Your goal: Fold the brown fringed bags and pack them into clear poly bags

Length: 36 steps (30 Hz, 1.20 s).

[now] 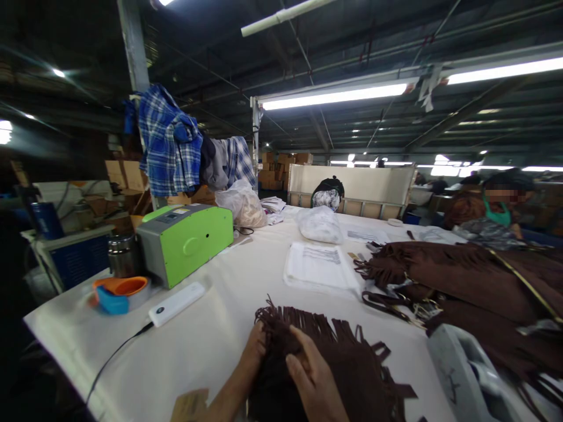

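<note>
A dark brown fringed bag [338,369], suede-like, lies at the table's near edge in front of me, its strips fanned along the top and right side. My left hand [256,346] is closed on its upper left corner, with the fingertips partly hidden by the fringe. Over the front of the bag, my right hand [314,369] touches the material near that same corner. Its thumb and forefinger are stretched out with a gap between them, while the other fingers are mostly hidden. A scrap of brown cardboard [190,404] sits beside my left forearm.
Brown fringed bags [453,269] are piled at right, behind a grey tape dispenser [461,369]. Clear plastic sleeves [319,266] lie mid-table. At left are a green machine [193,243], a cabled white power bank [177,303], tape rolls [125,287] and a steel flask [123,255]. A co-worker [501,202] is beyond.
</note>
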Motion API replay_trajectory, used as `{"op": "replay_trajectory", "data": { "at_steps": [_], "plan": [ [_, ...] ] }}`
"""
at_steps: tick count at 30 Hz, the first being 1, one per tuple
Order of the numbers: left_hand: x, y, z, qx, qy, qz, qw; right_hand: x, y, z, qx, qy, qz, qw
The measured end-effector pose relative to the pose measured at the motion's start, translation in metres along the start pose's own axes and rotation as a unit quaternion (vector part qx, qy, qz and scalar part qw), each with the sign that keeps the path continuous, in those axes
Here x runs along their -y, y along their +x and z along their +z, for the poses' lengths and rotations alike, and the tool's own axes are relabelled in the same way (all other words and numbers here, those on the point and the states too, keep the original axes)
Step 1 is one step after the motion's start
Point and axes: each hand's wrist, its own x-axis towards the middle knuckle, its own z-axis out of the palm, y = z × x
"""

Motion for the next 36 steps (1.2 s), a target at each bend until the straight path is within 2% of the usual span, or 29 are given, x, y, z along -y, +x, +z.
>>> {"op": "replay_trajectory", "data": {
  "at_steps": [3, 6, 8, 11, 13, 15, 17, 19, 21, 22, 24, 28, 32, 34, 36],
  "plan": [
    [0.001, 0.005, 0.006, 0.019, 0.121, 0.043, 0.992, -0.027, -0.015, -0.039, -0.057, -0.154, -0.019, 0.986],
    [-0.002, -0.001, 0.023, 0.059, 0.232, 0.105, 0.965, -0.055, -0.032, -0.068, -0.079, -0.238, 0.0, 0.968],
    [-0.007, -0.012, 0.041, 0.122, 0.307, 0.147, 0.932, -0.064, -0.04, -0.076, -0.094, -0.235, 0.04, 0.967],
    [-0.019, -0.036, 0.067, 0.212, 0.392, 0.175, 0.878, -0.06, -0.047, -0.078, -0.128, -0.195, 0.091, 0.968],
    [-0.031, -0.051, 0.07, 0.248, 0.402, 0.191, 0.86, -0.05, -0.047, -0.079, -0.135, -0.175, 0.109, 0.969],
    [-0.044, -0.06, 0.057, 0.235, 0.369, 0.212, 0.874, -0.041, -0.047, -0.085, -0.126, -0.169, 0.122, 0.97],
    [-0.054, -0.064, 0.03, 0.147, 0.325, 0.212, 0.91, -0.038, -0.048, -0.095, -0.121, -0.193, 0.123, 0.966],
    [-0.056, -0.065, 0.0, 0.055, 0.317, 0.173, 0.931, -0.042, -0.05, -0.106, -0.123, -0.252, 0.101, 0.954],
    [-0.05, -0.068, -0.023, 0.065, 0.355, 0.126, 0.924, -0.052, -0.053, -0.111, -0.109, -0.313, 0.087, 0.939],
    [-0.045, -0.07, -0.029, 0.084, 0.381, 0.111, 0.914, -0.057, -0.054, -0.112, -0.096, -0.333, 0.091, 0.934],
    [-0.035, -0.073, -0.03, 0.107, 0.441, 0.093, 0.886, -0.065, -0.056, -0.106, -0.068, -0.35, 0.11, 0.928],
    [-0.024, -0.064, -0.007, 0.067, 0.534, 0.067, 0.84, -0.065, -0.053, -0.085, -0.039, -0.356, 0.128, 0.925],
    [-0.03, -0.053, 0.011, 0.069, 0.525, 0.057, 0.846, -0.054, -0.047, -0.068, -0.031, -0.367, 0.137, 0.92],
    [-0.041, -0.062, 0.018, 0.1, 0.5, 0.071, 0.857, -0.052, -0.046, -0.064, -0.032, -0.367, 0.132, 0.92],
    [-0.058, -0.081, 0.025, 0.162, 0.458, 0.111, 0.867, -0.052, -0.045, -0.063, -0.034, -0.362, 0.123, 0.923]
  ]
}}
